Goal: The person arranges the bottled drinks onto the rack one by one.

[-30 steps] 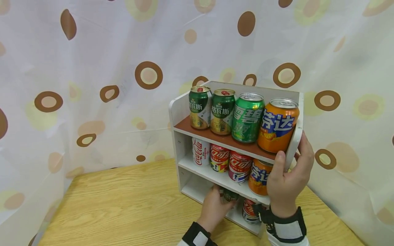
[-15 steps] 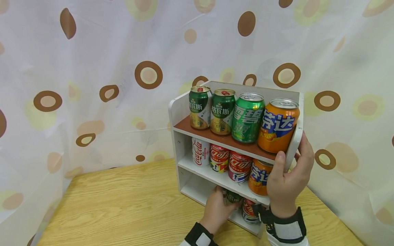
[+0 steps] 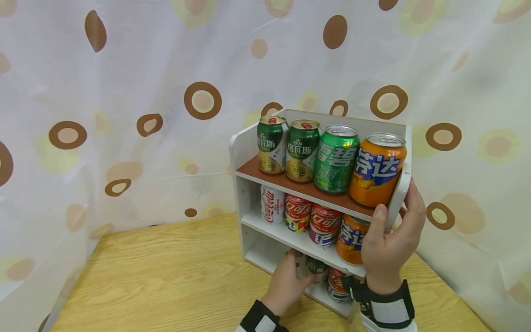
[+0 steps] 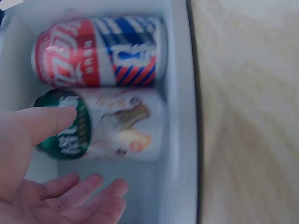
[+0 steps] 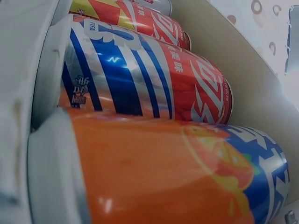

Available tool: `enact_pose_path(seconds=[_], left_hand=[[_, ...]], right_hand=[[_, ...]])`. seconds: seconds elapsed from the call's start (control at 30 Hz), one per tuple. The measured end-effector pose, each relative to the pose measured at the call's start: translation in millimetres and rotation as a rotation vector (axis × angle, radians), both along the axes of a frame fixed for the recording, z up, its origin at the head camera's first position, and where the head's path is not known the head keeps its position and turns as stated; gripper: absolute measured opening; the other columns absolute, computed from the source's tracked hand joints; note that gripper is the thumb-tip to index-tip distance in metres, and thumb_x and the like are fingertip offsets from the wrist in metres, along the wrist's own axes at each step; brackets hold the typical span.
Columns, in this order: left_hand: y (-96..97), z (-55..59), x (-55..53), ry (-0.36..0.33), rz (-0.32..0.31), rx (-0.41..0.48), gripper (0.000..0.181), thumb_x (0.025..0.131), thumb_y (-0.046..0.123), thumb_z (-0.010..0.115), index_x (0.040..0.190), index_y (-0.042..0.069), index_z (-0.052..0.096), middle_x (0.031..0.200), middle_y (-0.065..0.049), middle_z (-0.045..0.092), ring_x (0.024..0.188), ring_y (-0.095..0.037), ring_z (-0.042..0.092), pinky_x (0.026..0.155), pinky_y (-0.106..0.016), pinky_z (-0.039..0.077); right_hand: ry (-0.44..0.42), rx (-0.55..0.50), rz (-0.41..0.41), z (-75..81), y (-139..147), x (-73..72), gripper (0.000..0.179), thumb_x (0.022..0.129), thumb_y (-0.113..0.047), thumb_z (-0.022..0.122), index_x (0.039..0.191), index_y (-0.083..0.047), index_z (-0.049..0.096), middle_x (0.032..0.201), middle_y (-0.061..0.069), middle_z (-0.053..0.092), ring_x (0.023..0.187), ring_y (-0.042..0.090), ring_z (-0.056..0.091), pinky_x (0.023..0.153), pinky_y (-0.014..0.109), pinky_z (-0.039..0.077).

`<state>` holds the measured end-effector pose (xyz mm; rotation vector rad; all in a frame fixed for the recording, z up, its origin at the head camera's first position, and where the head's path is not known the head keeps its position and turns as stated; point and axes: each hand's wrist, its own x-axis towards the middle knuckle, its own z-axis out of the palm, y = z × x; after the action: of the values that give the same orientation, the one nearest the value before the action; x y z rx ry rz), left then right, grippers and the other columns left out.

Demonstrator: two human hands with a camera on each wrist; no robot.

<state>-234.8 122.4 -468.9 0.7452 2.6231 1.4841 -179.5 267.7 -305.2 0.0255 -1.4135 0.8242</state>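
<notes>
A white three-tier shelf point(image 3: 265, 249) holds upright drink cans. On its bottom tier, my left hand point(image 3: 288, 281) reaches in beside a green-and-white kvass can point(image 3: 316, 266). In the left wrist view, the thumb point(image 4: 56, 122) lies over the green part of that can point(image 4: 126, 126), while the loosely bent fingers point(image 4: 88, 196) stand apart from it. A red, white and blue cola can point(image 4: 100, 52) stands close beside it. My right hand point(image 3: 392, 244) grips the shelf's right side panel point(image 3: 400, 196), thumb at the front edge and fingers on the outer side.
Two green-and-gold cans point(image 3: 302, 152), a green can point(image 3: 337, 159) and an orange can point(image 3: 377, 170) fill the top tier. The middle tier bears a white cola can point(image 3: 272, 204), red cola cans point(image 3: 325, 225) and another orange can point(image 3: 350, 240). A patterned curtain point(image 3: 137, 92) hangs behind the wooden table point(image 3: 166, 272).
The kvass can has shifted slightly right, toward the cola can. My left hand moved right with it, then drew back a little left, its fingers coming away. My right hand stays on the shelf.
</notes>
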Motion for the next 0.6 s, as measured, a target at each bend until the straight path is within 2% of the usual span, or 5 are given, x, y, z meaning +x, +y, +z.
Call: enact_pose_path(seconds=[0.17,0.37,0.6], left_hand=[[-23.1,10.1,-0.3,0.065,-0.009,-0.052,0.050,0.091,0.020,0.080,0.132,0.000,0.059,0.128,-0.016,0.065,0.112,-0.032,0.067,0.092,-0.041,0.058],[-55.9,22.5,-3.2,0.163,0.001,-0.131,0.029,0.092,0.017,0.079,0.117,0.006,0.069,0.116,-0.013,0.072,0.105,-0.029,0.069,0.086,-0.037,0.058],[-87.2,37.3,-1.3,0.222,0.036,-0.158,0.020,0.095,0.016,0.075,0.113,0.008,0.071,0.112,-0.010,0.073,0.101,-0.027,0.069,0.080,-0.034,0.058]], right_hand=[[0.011,-0.008,0.019,1.3,-1.1,0.2,0.050,0.093,-0.006,0.052,0.141,0.009,0.049,0.141,0.023,0.057,0.127,0.015,0.053,0.106,0.023,0.043],[0.011,-0.003,0.019,-4.7,4.8,-3.5,0.051,0.094,-0.012,0.053,0.142,0.005,0.051,0.142,0.019,0.058,0.127,0.019,0.054,0.105,0.023,0.044],[-0.008,0.012,0.012,-8.3,9.7,-4.8,0.053,0.095,-0.017,0.054,0.145,0.001,0.051,0.144,0.015,0.057,0.128,0.021,0.053,0.105,0.022,0.044]])
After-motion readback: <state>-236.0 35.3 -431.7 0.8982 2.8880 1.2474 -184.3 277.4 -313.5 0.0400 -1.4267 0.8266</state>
